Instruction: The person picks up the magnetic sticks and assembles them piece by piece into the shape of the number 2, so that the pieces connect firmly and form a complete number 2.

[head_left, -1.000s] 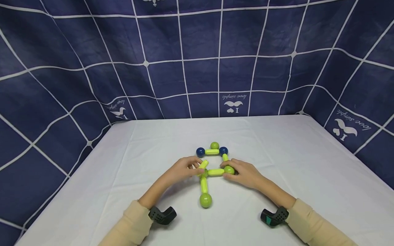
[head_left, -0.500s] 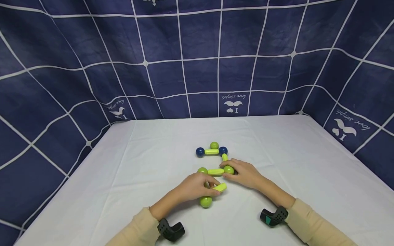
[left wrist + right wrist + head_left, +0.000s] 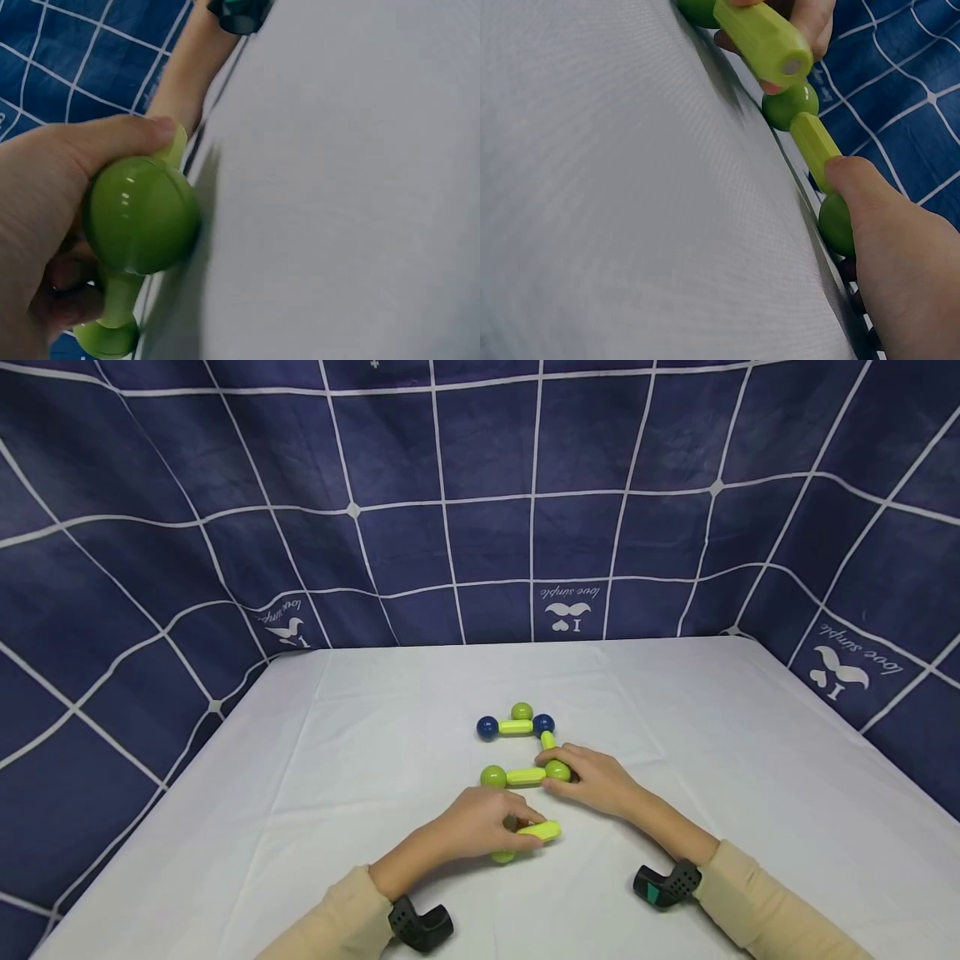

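Note:
Yellow-green magnetic rods and balls form a chain on the white table. My left hand point(image 3: 480, 822) pinches a short yellow-green rod point(image 3: 546, 832) between thumb and fingers, its free end pointing right. Beside that rod is the nearest green ball point(image 3: 139, 214), mostly covered by the hand in the head view. My right hand point(image 3: 592, 777) grips the corner green ball point(image 3: 557, 770), with the thumb on the joining rod point(image 3: 815, 150). Another green ball point(image 3: 493, 777) sits at that rod's left end. From it a rod point(image 3: 120, 298) leads toward me under my left hand.
Farther back, two blue balls point(image 3: 487, 728) are joined by a rod point(image 3: 516, 727), with a green ball point(image 3: 522, 712) behind it. A dark blue checked curtain point(image 3: 480, 527) surrounds the white tabletop point(image 3: 375, 718). Each wrist wears a black camera point(image 3: 422, 927).
My left hand has moved from the left corner ball toward me and slightly right, carrying the short rod down to the nearest ball. My right hand has stayed on the corner ball.

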Available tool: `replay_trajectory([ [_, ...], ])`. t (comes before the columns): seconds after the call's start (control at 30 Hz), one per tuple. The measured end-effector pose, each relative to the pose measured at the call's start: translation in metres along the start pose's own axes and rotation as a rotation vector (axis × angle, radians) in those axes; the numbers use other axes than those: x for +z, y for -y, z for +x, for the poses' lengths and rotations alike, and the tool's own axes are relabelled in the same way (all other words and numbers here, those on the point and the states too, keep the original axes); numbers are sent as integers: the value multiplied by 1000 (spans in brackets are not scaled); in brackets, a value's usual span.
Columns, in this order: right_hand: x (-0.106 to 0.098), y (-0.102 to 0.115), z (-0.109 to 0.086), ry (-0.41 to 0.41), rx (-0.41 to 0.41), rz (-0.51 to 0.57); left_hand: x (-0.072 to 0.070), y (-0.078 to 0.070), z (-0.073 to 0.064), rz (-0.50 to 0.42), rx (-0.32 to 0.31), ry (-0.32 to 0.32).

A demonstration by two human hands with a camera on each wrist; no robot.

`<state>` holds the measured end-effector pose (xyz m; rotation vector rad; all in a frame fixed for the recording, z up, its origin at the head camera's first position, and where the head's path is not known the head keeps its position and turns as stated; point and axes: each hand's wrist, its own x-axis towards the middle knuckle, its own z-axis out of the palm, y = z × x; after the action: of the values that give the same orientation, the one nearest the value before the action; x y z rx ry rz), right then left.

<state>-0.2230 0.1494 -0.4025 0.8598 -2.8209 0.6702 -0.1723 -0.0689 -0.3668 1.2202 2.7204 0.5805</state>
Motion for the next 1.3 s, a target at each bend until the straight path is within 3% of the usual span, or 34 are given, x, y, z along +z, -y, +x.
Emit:
replay_trajectory([
  [0.13,-1,0,1,2,4,3,4,0,0,129,78,-48],
  [0.27,-2,1,1,13,7,6,8,1,0,161,117,-99],
  [0.5,-7,5,2,3,54,27,10,3,0,165,131,-120],
  [0.8,-13,9,26,-194,123,94,10,4,0,144,130,-128],
  [0.97,-12,-1,48,-237,153,132,10,4,1,116,126,-130],
  [1.13,-6,-12,66,-238,230,222,9,3,1,94,109,-119],
  [1.3,1,-18,80,-160,276,344,11,5,0,80,108,-121],
])
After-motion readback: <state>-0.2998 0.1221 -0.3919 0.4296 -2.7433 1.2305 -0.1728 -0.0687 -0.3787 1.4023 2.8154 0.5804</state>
